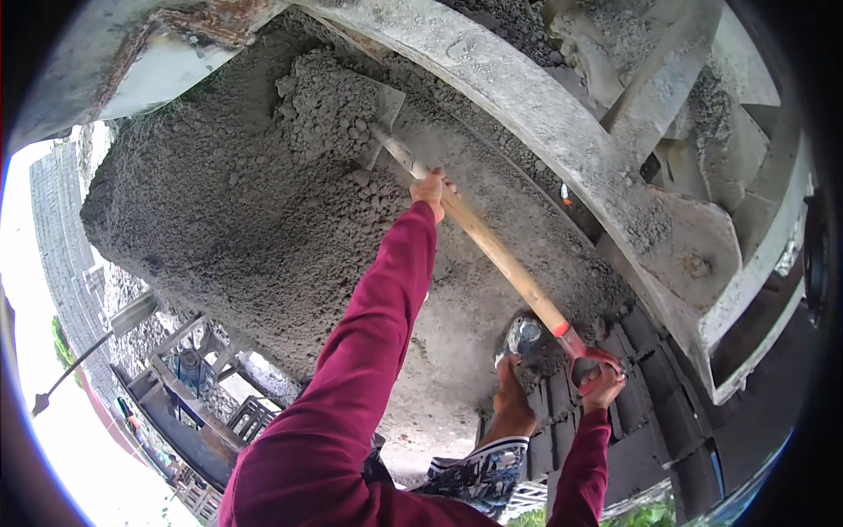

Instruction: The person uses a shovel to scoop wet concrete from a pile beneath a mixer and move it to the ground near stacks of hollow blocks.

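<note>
Both my hands hold a shovel (496, 249) with a pale wooden shaft and a red D-shaped grip. My left hand (429, 191) is wrapped round the lower shaft, close to the metal socket. At the other end, my right hand (603, 385) closes round the red grip. The flat metal blade (390, 107) points toward the far left and is partly hidden under a heap of grey, crumbly mix (323, 101). That heap sits against a larger mound of fine grey material (219, 193). Maroon sleeves cover both my arms.
A large curved, cement-crusted metal drum (544, 97) with inner blades fills the far right. Stacked grey blocks (645, 386) lie at the near right, beside my shod foot (522, 336). A machine on a frame (189, 364) stands at the left, near a grey block wall (66, 228).
</note>
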Available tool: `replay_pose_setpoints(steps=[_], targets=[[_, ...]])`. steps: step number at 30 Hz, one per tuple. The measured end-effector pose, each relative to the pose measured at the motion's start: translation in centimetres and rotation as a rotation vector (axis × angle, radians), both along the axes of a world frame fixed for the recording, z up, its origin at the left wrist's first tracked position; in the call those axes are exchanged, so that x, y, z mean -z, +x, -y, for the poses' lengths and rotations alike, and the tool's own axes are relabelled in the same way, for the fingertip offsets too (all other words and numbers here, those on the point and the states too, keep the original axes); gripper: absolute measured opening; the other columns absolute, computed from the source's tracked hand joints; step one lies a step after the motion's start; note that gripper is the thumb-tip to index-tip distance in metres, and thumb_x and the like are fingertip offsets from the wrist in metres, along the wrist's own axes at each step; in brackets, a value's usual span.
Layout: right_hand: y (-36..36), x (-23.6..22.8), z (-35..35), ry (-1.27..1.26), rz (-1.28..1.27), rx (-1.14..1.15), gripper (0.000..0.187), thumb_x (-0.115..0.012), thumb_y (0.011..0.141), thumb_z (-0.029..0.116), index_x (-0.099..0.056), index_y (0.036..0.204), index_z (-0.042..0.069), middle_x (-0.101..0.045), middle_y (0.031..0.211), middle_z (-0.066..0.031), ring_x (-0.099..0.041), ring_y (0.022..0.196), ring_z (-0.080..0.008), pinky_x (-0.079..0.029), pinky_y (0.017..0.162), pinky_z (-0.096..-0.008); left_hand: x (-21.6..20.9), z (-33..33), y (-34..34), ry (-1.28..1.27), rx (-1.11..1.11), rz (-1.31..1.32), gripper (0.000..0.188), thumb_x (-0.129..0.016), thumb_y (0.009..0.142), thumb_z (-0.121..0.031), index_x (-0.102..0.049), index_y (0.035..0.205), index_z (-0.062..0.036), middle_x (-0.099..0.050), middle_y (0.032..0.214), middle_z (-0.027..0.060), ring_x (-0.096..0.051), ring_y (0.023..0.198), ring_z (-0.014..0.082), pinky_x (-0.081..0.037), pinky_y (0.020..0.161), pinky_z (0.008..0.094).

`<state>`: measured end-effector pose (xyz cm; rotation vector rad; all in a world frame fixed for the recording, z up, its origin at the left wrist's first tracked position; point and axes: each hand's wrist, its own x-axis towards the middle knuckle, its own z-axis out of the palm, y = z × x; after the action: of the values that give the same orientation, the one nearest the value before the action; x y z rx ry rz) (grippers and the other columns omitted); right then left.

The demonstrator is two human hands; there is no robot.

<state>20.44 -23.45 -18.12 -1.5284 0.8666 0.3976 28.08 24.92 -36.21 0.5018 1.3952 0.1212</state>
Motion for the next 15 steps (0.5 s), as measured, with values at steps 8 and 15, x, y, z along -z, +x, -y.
replay_pose_setpoints(steps=[8,15], targets=[[-6.8,-15.7,8.0,-0.472,0.481,-0.499,0.031,-0.069,0.080,0.031,-0.053,0.082,0.004,-0.057,0.071,-0.0043,-0.056,0.064,-0.0136,-0.047,0.059,-0.0288,-21.9,3.7,-12.6,-0.016,-0.150,0.320,0.017,-0.064,0.074,-0.018,-0.047,0.078,-0.0162,-0.042,0.065,-0.0036,-0.044,0.055,0.0146,-0.041,0.054,0.0345],[-14.3,-23.0,9.6,-0.230,0.085,-0.559,0.024,-0.068,0.077,0.023,-0.058,0.083,0.002,-0.058,0.072,-0.0055,-0.056,0.065,-0.0147,-0.047,0.062,-0.0302,-28.4,7.4,-20.5,0.158,-0.111,0.118,0.016,-0.062,0.079,-0.021,-0.048,0.084,-0.0148,-0.045,0.069,-0.0016,-0.045,0.056,0.0136,-0.043,0.051,0.0326]])
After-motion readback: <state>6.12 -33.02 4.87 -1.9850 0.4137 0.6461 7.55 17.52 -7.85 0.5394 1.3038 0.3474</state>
